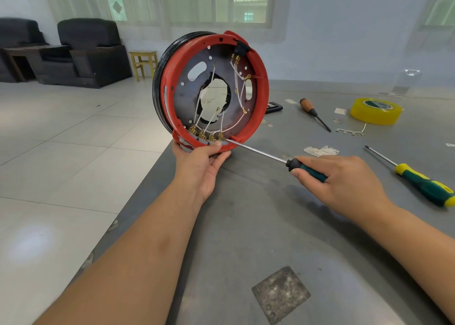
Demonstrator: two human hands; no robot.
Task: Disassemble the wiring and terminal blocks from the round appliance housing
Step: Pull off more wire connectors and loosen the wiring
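Note:
The round red housing (261, 102) stands on edge at the table's left corner, its open side toward me. White wires (240, 83) with brass ring lugs cross its dark inner plate. A row of brass terminals (206, 135) sits at the bottom rim. My left hand (202, 162) grips the lower rim from below, thumb near the terminals. My right hand (342, 179) grips the dark green handle of a long screwdriver (256, 151), whose tip touches the rightmost terminal at the rim.
On the grey table (270, 226) lie a yellow-green screwdriver (418, 179), a wooden-handled awl (314, 112), a yellow tape roll (375, 110), a removed wire piece (352, 132), white scraps (320, 151) and a small black box (273, 106). The table edge drops to tiled floor at left.

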